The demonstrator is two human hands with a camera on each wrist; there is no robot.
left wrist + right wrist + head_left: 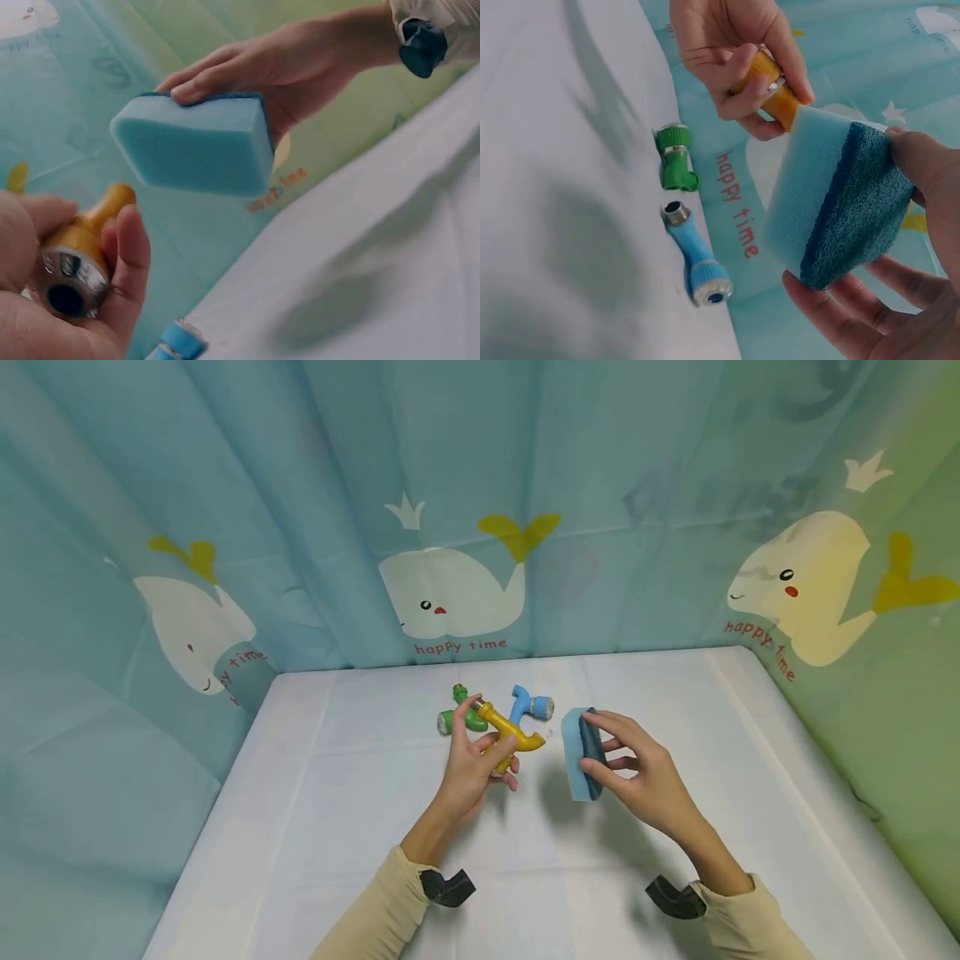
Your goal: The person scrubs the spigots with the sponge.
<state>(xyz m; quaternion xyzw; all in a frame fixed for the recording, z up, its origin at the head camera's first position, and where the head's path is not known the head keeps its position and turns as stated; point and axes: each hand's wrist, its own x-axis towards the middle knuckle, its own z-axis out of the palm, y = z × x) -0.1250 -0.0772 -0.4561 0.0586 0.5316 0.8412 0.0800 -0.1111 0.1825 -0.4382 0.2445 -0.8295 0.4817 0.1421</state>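
- The left hand (472,770) grips the yellow tap (500,721): thumb laid along it, fingers curled behind, index finger reaching toward its metal end.
- The right hand (651,778) pinches the sponge (579,753) by its edges, between thumb and fingers. The dark rough face is turned to this palm, the pale soft face toward the left hand.
- Yellow tap and sponge are both held up above the table (352,827). In the head view a gap is between them; in the right wrist view they overlap, but I take this as an effect of the angle.
- Green tap (675,159) and blue tap (692,251) lie on the table, near each other, beyond the left hand.
- What could go wrong, in my judgement: the yellow tap has a bent, smooth-looking body, so a hard rub on its spout could turn it inside the fingers, or make it slip out.
- If it fell, it would probably strike the green or blue tap, because these lie so close.
- The sponge is held only by its edges; a strong push could fold it or twist it from the fingertips.
- If it is turned around, the rough face might scratch the yellow surface.
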